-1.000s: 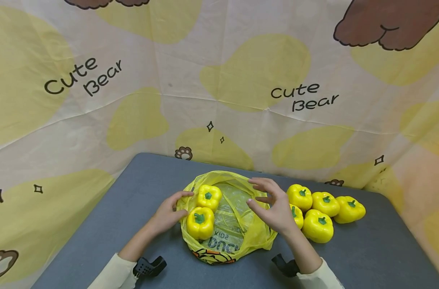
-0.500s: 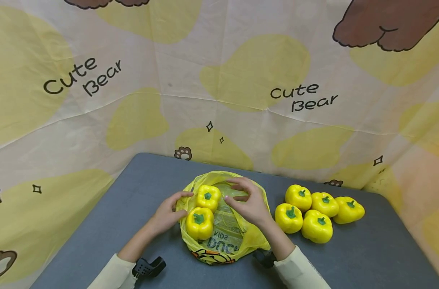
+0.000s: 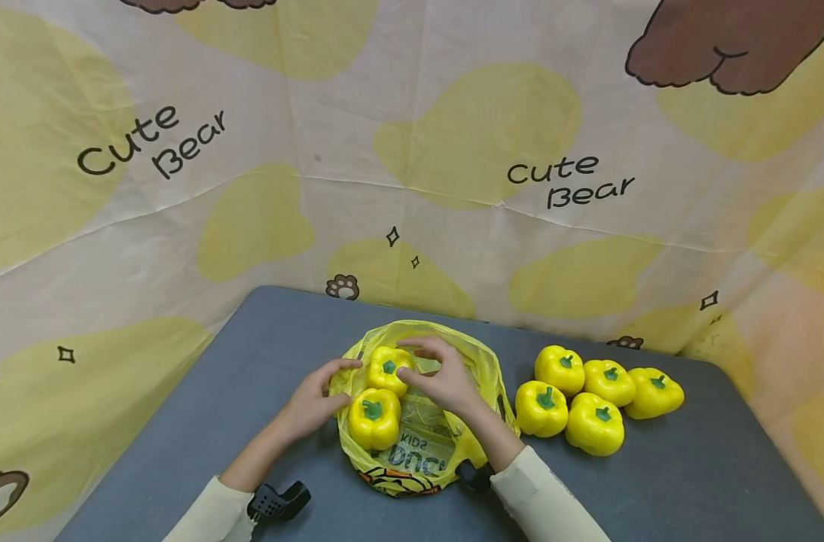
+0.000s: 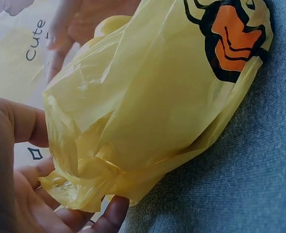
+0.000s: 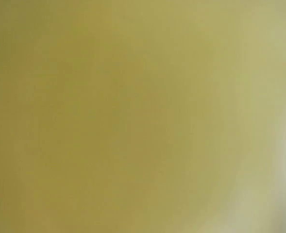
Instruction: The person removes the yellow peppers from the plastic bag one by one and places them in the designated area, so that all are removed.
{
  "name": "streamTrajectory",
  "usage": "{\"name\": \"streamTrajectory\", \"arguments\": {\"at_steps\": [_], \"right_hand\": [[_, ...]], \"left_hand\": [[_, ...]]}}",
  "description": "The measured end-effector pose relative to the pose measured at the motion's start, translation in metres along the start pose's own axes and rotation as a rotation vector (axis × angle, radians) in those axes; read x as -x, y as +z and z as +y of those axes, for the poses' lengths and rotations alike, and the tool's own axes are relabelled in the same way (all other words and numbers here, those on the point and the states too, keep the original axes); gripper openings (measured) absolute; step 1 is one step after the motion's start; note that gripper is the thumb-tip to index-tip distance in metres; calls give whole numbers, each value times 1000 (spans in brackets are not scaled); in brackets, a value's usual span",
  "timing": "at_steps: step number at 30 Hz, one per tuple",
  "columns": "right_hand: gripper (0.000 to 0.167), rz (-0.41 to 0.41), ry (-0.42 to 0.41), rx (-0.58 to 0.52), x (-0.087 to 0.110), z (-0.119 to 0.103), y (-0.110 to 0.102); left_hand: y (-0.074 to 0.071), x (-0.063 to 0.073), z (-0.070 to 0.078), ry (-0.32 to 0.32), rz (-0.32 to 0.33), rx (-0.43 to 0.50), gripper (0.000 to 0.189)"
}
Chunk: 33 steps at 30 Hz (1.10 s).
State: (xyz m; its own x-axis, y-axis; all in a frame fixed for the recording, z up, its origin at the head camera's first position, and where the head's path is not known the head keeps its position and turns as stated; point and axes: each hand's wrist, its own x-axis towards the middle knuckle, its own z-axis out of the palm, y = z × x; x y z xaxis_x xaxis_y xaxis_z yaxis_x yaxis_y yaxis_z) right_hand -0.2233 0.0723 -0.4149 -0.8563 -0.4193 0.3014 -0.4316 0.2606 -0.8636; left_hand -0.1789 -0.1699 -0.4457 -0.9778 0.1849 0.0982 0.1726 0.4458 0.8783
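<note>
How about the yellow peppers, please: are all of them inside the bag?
No, two peppers lie in the yellow bag, while five others sit outside it on the table.

2 yel. peppers (image 3: 374, 421) in bag (image 3: 419, 430)

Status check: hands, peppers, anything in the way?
Left hand touching bag. Right hand at far pepper, contact unclear. Far pepper and near pepper inside bag, five peppers outside. No obstruction seen.

Printed cloth (image 3: 358, 113) hangs behind the grey table (image 3: 263, 354).
</note>
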Motion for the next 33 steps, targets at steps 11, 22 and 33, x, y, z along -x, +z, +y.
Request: {"name": "streamTrajectory", "arguments": {"at_steps": [11, 22, 33], "right_hand": [[41, -25, 34, 34, -6, 13, 10], [47, -56, 124, -4, -10, 18, 17], [45, -73, 161, -51, -10, 23, 17]], "left_hand": [[0, -1, -1, 3, -6, 1, 50], [1, -1, 0, -14, -11, 6, 50], [1, -2, -3, 1, -10, 0, 50]]}}
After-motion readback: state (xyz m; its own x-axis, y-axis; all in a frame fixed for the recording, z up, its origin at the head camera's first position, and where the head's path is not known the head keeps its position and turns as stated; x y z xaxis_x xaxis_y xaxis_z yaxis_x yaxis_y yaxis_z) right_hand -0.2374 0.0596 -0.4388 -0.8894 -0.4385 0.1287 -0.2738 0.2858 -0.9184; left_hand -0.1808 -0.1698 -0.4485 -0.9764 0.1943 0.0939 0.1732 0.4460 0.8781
